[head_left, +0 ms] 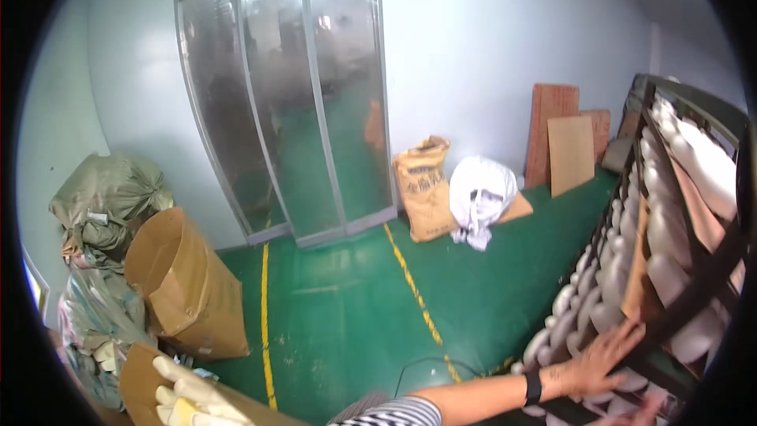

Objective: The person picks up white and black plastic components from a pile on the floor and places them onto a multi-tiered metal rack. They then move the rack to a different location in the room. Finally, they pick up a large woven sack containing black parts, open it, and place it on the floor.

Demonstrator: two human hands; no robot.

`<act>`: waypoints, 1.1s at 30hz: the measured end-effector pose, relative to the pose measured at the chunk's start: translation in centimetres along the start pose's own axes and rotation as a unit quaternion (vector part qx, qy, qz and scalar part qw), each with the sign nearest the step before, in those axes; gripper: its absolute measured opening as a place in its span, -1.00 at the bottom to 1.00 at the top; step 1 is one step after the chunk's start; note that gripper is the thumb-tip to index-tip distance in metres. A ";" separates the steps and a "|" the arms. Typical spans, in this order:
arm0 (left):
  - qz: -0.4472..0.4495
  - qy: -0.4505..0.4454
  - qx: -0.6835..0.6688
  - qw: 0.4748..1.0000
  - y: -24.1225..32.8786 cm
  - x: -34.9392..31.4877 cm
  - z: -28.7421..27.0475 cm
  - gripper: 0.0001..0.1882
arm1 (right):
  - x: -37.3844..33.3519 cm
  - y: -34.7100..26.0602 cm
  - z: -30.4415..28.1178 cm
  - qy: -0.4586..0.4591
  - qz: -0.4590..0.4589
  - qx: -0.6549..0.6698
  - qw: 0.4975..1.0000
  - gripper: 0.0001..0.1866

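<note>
My left hand (587,369), below a striped sleeve and a black wristband, reaches to the right. Its fingers are stretched out and lie against a dark frame bar of a tall rack (698,288). Rows of smooth white rounded pieces (587,292) fill this rack; their exact kind cannot be made out. Brown sheets stand between some of the rows. Low at the right edge, my right hand (643,412) shows only in part beside the lower white pieces. Motion smears its fingers, so what it holds, if anything, is hidden.
Left stand an open cardboard box (225,300), stuffed green sacks (110,189) and a box of cream gloves (185,394). Ahead is a glazed sliding door (292,95). A yellow-brown sack (426,197), white bag (482,189) and boards (572,154) line the wall. Yellow lines (414,284) cross the green floor.
</note>
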State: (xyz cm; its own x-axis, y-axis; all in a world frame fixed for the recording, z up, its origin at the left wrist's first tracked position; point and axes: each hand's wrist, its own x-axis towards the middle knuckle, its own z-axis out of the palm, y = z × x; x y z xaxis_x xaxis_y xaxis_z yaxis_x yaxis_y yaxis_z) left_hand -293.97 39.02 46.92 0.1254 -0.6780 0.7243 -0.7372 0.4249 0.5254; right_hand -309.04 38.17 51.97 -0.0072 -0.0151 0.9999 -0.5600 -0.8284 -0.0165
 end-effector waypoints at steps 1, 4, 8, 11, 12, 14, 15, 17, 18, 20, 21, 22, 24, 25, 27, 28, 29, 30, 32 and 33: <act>0.084 0.055 0.028 0.995 -1.2 -0.9 -0.8 -0.33 | -0.9 -6.7 2.7 -0.032 -0.048 0.138 0.989 -0.65; 0.055 -0.074 -0.116 0.989 -6.8 -6.0 -3.7 -0.51 | -4.8 -12.5 11.7 -0.065 -0.032 0.381 0.922 -0.70; -0.325 -0.298 0.017 0.897 -21.0 -19.9 -16.4 -0.52 | -10.9 -19.0 21.4 -0.468 0.029 0.413 0.781 -0.75; -0.459 -0.271 0.159 0.831 -27.1 -29.9 -30.9 -0.44 | -17.4 -23.7 28.5 -0.674 -0.041 0.334 0.658 -0.73; -0.493 -0.211 0.173 0.826 -27.3 -32.7 -35.5 -0.45 | -19.0 -25.4 30.4 -0.725 -0.087 0.315 0.607 -0.72; -0.553 -0.094 0.182 0.807 -27.8 -35.5 -40.6 -0.45 | -23.0 -26.7 32.9 -0.784 -0.107 0.290 0.539 -0.69; -0.578 -0.044 0.178 0.795 -28.5 -35.9 -43.2 -0.45 | -24.9 -27.4 34.5 -0.808 -0.120 0.278 0.506 -0.68; -0.623 0.049 0.162 0.764 -30.4 -38.5 -48.4 -0.45 | -27.9 -29.9 38.1 -0.871 -0.110 0.238 0.416 -0.58; -0.645 0.088 0.148 0.745 -31.4 -41.1 -49.7 -0.46 | -29.1 -31.9 40.0 -0.881 -0.152 0.228 0.386 -0.58; -0.643 0.176 0.124 0.735 -33.6 -43.2 -52.8 -0.49 | -29.8 -35.5 44.5 -0.886 -0.193 0.206 0.367 -0.57; -0.656 0.204 0.107 0.719 -35.2 -48.3 -53.3 -0.55 | -30.7 -38.0 47.4 -0.889 -0.212 0.212 0.346 -0.56; -0.670 0.230 0.086 0.700 -36.6 -53.4 -54.1 -0.60 | -31.6 -40.9 50.3 -0.894 -0.230 0.214 0.320 -0.54; -0.784 0.289 -0.029 0.548 -37.0 -56.3 -56.2 -0.57 | -33.0 -46.0 56.8 -0.881 -0.237 0.227 0.342 -0.54; -0.714 0.155 0.140 0.669 -35.3 -60.0 -57.4 -0.60 | -32.8 -49.6 60.6 -0.866 -0.250 0.244 0.358 -0.53; -0.803 0.503 -0.087 0.307 -32.8 -61.3 -59.5 -0.49 | -30.5 -57.1 68.1 -0.836 -0.265 0.277 0.392 -0.54; -0.847 0.406 0.029 0.341 -31.1 -63.7 -61.8 -0.57 | -29.1 -61.8 71.1 -0.821 -0.269 0.304 0.402 -0.55; -0.879 0.286 0.133 0.359 -29.2 -65.2 -63.3 -0.65 | -28.4 -65.9 73.9 -0.814 -0.269 0.317 0.406 -0.55; -0.889 0.156 0.231 0.363 -27.3 -66.4 -64.8 -0.73 | -28.9 -70.4 77.6 -0.787 -0.291 0.359 0.409 -0.59; -0.877 0.155 0.311 0.332 -24.7 -66.0 -66.9 -0.78 | -26.5 -79.9 82.2 -0.704 -0.282 0.475 0.446 -0.71; -0.854 0.291 0.311 0.299 -23.7 -65.1 -68.7 -0.77 | -23.3 -85.2 83.7 -0.667 -0.273 0.544 0.429 -0.75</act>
State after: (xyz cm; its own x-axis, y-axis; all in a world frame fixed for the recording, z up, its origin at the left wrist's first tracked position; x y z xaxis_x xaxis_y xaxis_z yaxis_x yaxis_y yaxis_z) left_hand -239.10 114.32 17.99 0.6323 0.7088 -0.3128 0.7739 -0.5597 0.2963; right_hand -191.84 62.23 29.83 0.7668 0.6415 -0.0242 0.5473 -0.6729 -0.4976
